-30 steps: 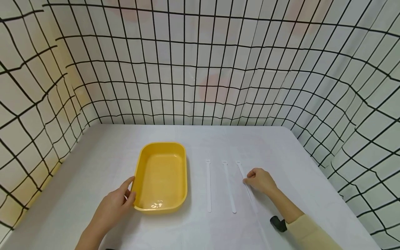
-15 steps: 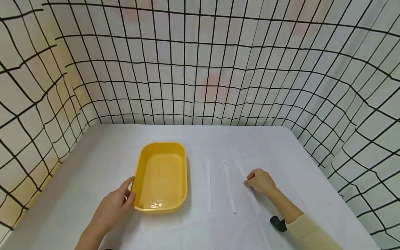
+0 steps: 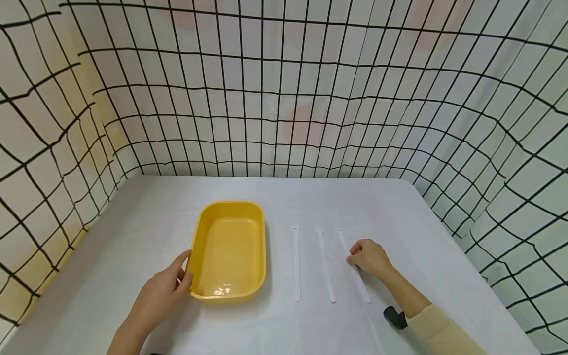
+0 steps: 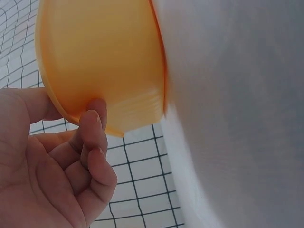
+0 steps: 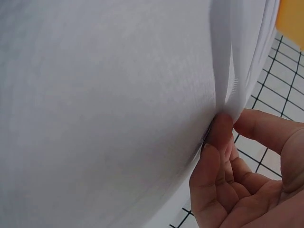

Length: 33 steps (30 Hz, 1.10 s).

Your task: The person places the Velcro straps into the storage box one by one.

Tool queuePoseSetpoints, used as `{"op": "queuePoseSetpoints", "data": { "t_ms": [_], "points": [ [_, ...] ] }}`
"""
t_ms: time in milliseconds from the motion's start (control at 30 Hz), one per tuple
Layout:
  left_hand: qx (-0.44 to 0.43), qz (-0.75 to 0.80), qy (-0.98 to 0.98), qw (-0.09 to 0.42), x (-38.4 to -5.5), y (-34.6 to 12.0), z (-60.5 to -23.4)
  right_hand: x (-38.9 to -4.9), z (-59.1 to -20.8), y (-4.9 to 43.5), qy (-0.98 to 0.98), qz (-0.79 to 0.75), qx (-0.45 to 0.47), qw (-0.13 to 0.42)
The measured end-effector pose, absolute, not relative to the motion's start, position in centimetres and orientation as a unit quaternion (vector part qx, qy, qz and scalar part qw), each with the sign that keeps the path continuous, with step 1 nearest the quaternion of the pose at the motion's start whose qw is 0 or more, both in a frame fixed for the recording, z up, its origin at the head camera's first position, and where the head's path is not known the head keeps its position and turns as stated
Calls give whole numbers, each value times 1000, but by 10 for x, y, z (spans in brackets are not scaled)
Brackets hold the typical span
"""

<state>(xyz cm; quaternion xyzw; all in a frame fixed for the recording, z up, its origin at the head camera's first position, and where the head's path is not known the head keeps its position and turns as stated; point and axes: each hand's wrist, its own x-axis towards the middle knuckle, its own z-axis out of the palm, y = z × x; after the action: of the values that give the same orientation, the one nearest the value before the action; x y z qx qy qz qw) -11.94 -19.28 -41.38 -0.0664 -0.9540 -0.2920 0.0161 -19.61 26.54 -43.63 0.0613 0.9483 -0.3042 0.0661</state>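
A shallow yellow plastic tub (image 3: 230, 246) stands on the white-covered table, left of centre. My left hand (image 3: 161, 291) grips its left side near the front corner, fingers and thumb on either side of the rim in the left wrist view. To the right, three flat white cable ties (image 3: 297, 266) with slotted heads lie roughly lengthwise. The rightmost cable tie (image 3: 361, 286) is pinched near its middle between thumb and fingertips of my right hand (image 3: 370, 257). In the right wrist view this cable tie (image 5: 221, 52) bends up from the pinch, partly hidden by the fingers.
Black grid netting (image 3: 284, 106) over white cloth walls surrounds the table (image 3: 222, 328) at the back and sides. A black wrist device (image 3: 395, 318) sits by the right sleeve (image 3: 443, 330). The middle cable tie (image 3: 327, 268) lies close left of the held one.
The held cable tie's near end has swung slightly right and shows more clearly. My right hand has shifted only a little; the left hand and tub have stayed put.
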Motion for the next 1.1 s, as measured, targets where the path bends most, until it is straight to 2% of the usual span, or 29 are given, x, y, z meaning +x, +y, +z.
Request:
{"op": "queuePoseSetpoints", "data": {
  "t_ms": [667, 1100],
  "points": [
    [-66, -291, -954, 14, -120, -193, -415, -196, -432, 267, 919, -382, 65, 78],
    [-66, -285, -956, 10, -120, -193, -415, -199, -414, 274, 875, -465, 75, 113]
  ]
}}
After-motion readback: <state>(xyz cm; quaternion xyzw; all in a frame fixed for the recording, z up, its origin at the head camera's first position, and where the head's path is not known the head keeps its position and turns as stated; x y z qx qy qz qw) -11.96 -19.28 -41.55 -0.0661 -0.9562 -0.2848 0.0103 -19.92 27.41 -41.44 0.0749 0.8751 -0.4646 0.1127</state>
